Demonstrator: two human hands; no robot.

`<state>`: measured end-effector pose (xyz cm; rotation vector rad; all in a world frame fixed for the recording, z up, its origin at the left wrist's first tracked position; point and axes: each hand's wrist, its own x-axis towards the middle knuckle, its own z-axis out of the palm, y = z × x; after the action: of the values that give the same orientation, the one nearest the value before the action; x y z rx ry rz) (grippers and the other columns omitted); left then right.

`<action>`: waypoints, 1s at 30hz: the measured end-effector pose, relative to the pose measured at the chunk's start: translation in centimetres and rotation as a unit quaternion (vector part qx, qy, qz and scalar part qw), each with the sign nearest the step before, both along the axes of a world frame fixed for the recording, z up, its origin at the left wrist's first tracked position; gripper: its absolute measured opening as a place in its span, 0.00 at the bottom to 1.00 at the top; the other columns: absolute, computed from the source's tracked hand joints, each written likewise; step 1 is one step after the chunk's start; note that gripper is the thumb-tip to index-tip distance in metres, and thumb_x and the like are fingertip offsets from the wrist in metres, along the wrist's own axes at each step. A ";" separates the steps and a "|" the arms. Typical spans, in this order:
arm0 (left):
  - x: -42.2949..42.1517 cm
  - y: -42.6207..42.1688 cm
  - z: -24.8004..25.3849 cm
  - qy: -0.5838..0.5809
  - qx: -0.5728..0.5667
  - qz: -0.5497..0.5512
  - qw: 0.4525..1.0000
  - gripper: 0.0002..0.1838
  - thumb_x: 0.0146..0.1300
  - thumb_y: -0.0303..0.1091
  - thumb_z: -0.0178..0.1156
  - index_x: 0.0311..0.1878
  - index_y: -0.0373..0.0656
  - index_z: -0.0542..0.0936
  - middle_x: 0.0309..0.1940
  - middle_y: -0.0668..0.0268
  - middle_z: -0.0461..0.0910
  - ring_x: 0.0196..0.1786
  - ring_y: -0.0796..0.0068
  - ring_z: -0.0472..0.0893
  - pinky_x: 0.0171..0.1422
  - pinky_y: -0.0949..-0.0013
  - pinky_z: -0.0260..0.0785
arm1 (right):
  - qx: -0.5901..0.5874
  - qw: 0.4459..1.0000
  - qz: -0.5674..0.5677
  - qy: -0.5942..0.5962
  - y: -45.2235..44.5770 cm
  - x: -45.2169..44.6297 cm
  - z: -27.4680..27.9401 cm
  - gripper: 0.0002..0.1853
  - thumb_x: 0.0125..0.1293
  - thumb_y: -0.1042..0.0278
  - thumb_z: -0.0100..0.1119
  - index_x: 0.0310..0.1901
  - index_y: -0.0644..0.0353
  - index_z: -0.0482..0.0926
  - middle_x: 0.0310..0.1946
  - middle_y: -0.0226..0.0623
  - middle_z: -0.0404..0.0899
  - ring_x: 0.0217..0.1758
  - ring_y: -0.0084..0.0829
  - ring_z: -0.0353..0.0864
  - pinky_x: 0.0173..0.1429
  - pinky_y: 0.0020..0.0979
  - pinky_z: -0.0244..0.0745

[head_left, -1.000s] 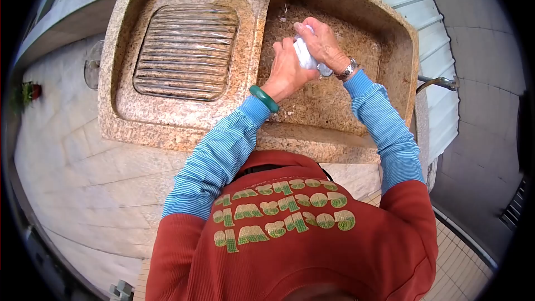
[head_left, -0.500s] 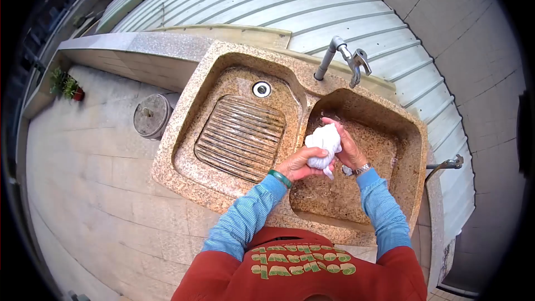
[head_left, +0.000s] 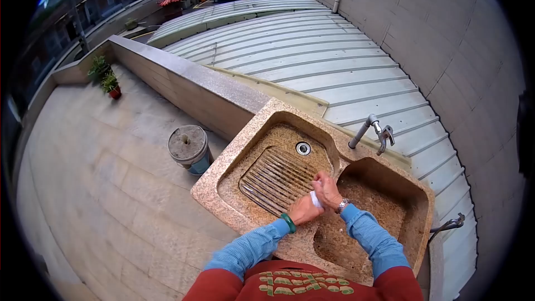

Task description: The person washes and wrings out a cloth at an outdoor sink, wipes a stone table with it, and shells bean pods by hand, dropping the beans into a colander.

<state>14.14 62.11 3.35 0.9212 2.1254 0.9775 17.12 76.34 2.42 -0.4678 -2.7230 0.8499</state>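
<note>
"Fingers [head_left: 321, 178] bunched close on the right hand [head_left: 330, 192], see, pressed round that white cloth [head_left: 316, 199]."

"And the left hand [head_left: 302, 210]?"

"Looks closed on it too, from the nearer side, though I can't make out its fingertips from where I stand. Only a small bit of cloth peeps out between the two."

"So which step is that?"

"Squeezing or wringing, I'd judge, with both hands bearing on one bundle. From above, the fingers sit about over the divider [head_left: 306, 236], the ribbed drainboard [head_left: 272, 178] to their left, the deep basin [head_left: 382, 203] to their right."

"Is the tap [head_left: 384, 134] running?"

"No water that I can see. It stands beyond the fingers, well apart from them."

"What would the next move call for?"

"For more wringing, I'd say a firm grip on both sides and an opposite turn from each hand."
</note>
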 end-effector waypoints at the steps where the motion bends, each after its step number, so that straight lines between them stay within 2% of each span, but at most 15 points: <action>1: -1.0 -1.0 1.0 0.002 0.001 0.004 1.000 0.25 0.46 0.43 0.63 0.45 0.38 0.74 0.32 0.53 0.80 0.34 0.58 0.80 0.33 0.62 0.72 | -0.166 0.986 0.002 -0.025 -0.2 -0.5 0.1 0.17 0.61 0.58 0.54 0.45 0.61 0.73 0.34 0.45 0.77 0.37 0.39 0.77 0.40 0.35 0.72; 3: -3.1 -3.2 2.4 -0.426 0.106 -0.016 0.898 0.21 0.51 0.43 0.61 0.46 0.41 0.74 0.27 0.62 0.78 0.27 0.72 0.77 0.22 0.72 0.67 | -0.512 0.857 -0.003 -0.065 -0.5 -0.6 2.8 0.28 0.64 0.47 0.53 0.58 0.59 0.66 0.48 0.37 0.72 0.48 0.28 0.73 0.50 0.33 0.72; 4: -4.4 -3.7 1.1 -0.552 0.129 -0.037 0.823 0.18 0.57 0.42 0.60 0.47 0.43 0.73 0.24 0.70 0.73 0.24 0.83 0.71 0.16 0.79 0.60 | -0.576 0.817 0.021 -0.023 -1.4 -0.7 4.3 0.29 0.64 0.46 0.52 0.59 0.59 0.65 0.49 0.39 0.71 0.48 0.28 0.74 0.50 0.33 0.72; 6: -5.4 -4.1 0.6 -0.713 0.201 -0.048 0.670 0.18 0.59 0.43 0.60 0.44 0.39 0.71 0.26 0.67 0.71 0.23 0.80 0.71 0.19 0.79 0.62 | -0.693 0.719 0.041 0.008 -3.3 -1.5 5.9 0.30 0.63 0.48 0.54 0.60 0.60 0.63 0.47 0.42 0.73 0.45 0.30 0.76 0.51 0.33 0.73; 7: -5.7 -4.7 1.6 -0.762 0.208 -0.046 0.611 0.18 0.60 0.42 0.59 0.43 0.38 0.70 0.26 0.66 0.71 0.23 0.79 0.70 0.20 0.79 0.62 | -0.692 0.720 0.045 0.008 -4.2 -2.1 6.4 0.30 0.63 0.48 0.54 0.60 0.60 0.63 0.47 0.42 0.73 0.45 0.30 0.76 0.51 0.33 0.73; 11: -6.4 -6.9 1.3 -0.785 0.199 -0.073 0.582 0.16 0.60 0.42 0.59 0.40 0.39 0.71 0.25 0.66 0.71 0.23 0.79 0.70 0.22 0.78 0.62 | -0.694 0.709 0.125 -0.023 -6.6 -4.2 6.8 0.25 0.62 0.61 0.59 0.58 0.63 0.65 0.35 0.39 0.77 0.36 0.29 0.79 0.45 0.29 0.76; 14: -7.0 -8.8 2.5 -0.654 0.183 -0.077 0.730 0.15 0.57 0.43 0.63 0.38 0.43 0.73 0.24 0.71 0.72 0.22 0.83 0.69 0.22 0.78 0.63 | -0.583 0.810 0.054 -0.032 -8.5 -5.6 6.2 0.11 0.64 0.66 0.55 0.44 0.63 0.72 0.25 0.33 0.75 0.28 0.24 0.77 0.32 0.25 0.73; 17: -6.9 -8.7 0.0 -0.478 0.196 -0.034 0.855 0.16 0.52 0.41 0.64 0.39 0.41 0.74 0.23 0.69 0.74 0.22 0.79 0.72 0.23 0.75 0.64 | -0.468 0.882 0.014 -0.060 -9.7 -6.9 4.2 0.07 0.65 0.67 0.53 0.39 0.61 0.72 0.25 0.32 0.73 0.27 0.24 0.75 0.32 0.25 0.73; 19: -7.7 -6.9 -3.4 -0.174 0.037 -0.011 0.984 0.20 0.48 0.43 0.64 0.38 0.39 0.76 0.27 0.61 0.78 0.28 0.69 0.78 0.29 0.67 0.69 | -0.435 0.899 -0.004 -0.050 -10.7 -7.5 2.7 0.05 0.64 0.69 0.51 0.35 0.61 0.72 0.22 0.32 0.73 0.25 0.24 0.74 0.30 0.25 0.71; 20: -8.0 -6.7 -4.5 -0.045 0.041 -0.010 0.998 0.21 0.46 0.45 0.63 0.38 0.38 0.77 0.33 0.55 0.80 0.35 0.60 0.80 0.38 0.60 0.71 | -0.272 0.962 0.010 -0.002 -10.6 -7.7 1.1 0.05 0.63 0.69 0.51 0.35 0.61 0.72 0.22 0.32 0.73 0.25 0.23 0.74 0.30 0.26 0.71; 21: -8.1 -7.2 -4.2 -0.047 0.038 -0.001 0.998 0.21 0.46 0.45 0.63 0.38 0.38 0.77 0.33 0.55 0.80 0.35 0.60 0.80 0.38 0.60 0.71 | -0.099 0.994 0.027 0.047 -11.0 -8.1 0.7 0.05 0.62 0.69 0.50 0.34 0.61 0.72 0.21 0.32 0.73 0.25 0.23 0.74 0.31 0.26 0.70; 22: -8.3 -7.6 -3.9 -0.050 0.071 0.004 0.996 0.22 0.46 0.46 0.64 0.39 0.38 0.76 0.34 0.54 0.81 0.37 0.57 0.80 0.41 0.58 0.70 | -0.070 0.996 0.009 0.055 -11.2 -8.2 0.4 0.06 0.61 0.69 0.50 0.33 0.62 0.72 0.20 0.33 0.72 0.25 0.22 0.74 0.30 0.27 0.70; 24: -8.6 -9.8 -0.9 -0.134 0.130 0.021 0.982 0.25 0.45 0.49 0.66 0.39 0.39 0.75 0.33 0.57 0.80 0.34 0.61 0.80 0.39 0.59 0.71 | -0.268 0.961 0.006 0.062 -11.1 -8.2 0.4 0.05 0.63 0.70 0.48 0.37 0.62 0.71 0.22 0.30 0.73 0.26 0.22 0.74 0.30 0.25 0.70; 27: -10.9 -11.4 -0.3 -0.463 0.120 -0.038 0.878 0.32 0.52 0.52 0.65 0.54 0.46 0.65 0.31 0.69 0.71 0.27 0.76 0.75 0.29 0.69 0.72 | -0.338 0.937 -0.016 0.086 -12.1 -8.0 4.0 0.07 0.64 0.72 0.47 0.43 0.62 0.70 0.26 0.29 0.73 0.26 0.21 0.73 0.29 0.23 0.69; 30: -11.6 -12.1 0.9 -0.697 0.221 0.011 0.683 0.37 0.53 0.61 0.61 0.55 0.44 0.62 0.46 0.60 0.69 0.36 0.61 0.77 0.40 0.54 0.75 | -0.135 0.966 0.055 0.213 -13.2 -7.8 6.8 0.12 0.60 0.74 0.54 0.46 0.62 0.72 0.29 0.38 0.74 0.27 0.28 0.74 0.31 0.29 0.71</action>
<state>2.56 49.99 4.27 0.0878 0.5734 1.5119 9.33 63.15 9.27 -0.1564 -2.2647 1.2037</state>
